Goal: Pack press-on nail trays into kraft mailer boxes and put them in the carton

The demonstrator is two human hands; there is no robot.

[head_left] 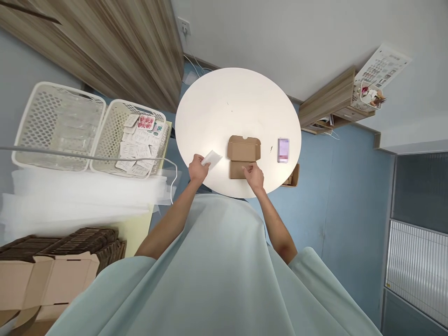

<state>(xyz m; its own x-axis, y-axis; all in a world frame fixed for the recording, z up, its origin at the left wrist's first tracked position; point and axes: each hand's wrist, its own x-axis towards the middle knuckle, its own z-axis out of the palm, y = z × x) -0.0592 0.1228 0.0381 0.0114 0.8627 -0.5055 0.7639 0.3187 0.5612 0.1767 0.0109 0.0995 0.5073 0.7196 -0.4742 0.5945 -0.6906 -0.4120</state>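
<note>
My left hand (198,170) is closed on a flat white packet (212,159), pinched at its lower left corner and held over the table's near left side. Right of it lies a small brown cardboard box (244,151) with its lid folded open away from me. My right hand (255,177) is at the near right side of this box, fingers curled over its edge and thumb bent inward. What lies under those fingertips is hidden. Both hands are above the round white table (234,102).
A phone-like purple-screened object (283,150) lies on the table's right side. To the left stand a white basket of printed packets (136,144), another basket (59,126), white sheets (80,191) and stacked flat cardboard boxes (80,247). A grey cable (87,155) crosses there.
</note>
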